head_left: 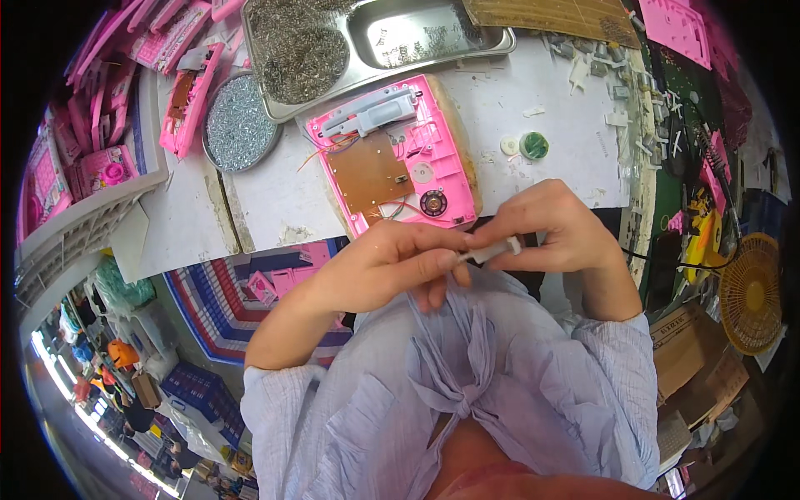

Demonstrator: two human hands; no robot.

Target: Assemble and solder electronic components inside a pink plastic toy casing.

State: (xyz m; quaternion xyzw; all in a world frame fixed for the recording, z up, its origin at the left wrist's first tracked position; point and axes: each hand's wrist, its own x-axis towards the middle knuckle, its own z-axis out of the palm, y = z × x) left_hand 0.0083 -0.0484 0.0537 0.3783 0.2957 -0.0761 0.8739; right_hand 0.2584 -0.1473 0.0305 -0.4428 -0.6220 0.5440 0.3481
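Pinching small white part [497,251] between left hand [383,265] and right hand [554,229], fingers nearly together, bodyward of pink case [456,158] on bench [583,158]. Apparently readying part; next calls for steady fingertip control.

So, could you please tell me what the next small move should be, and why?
Perhaps bring the small white part over the pink casing, since the left hand and right hand hold it beside that casing, which lies open.
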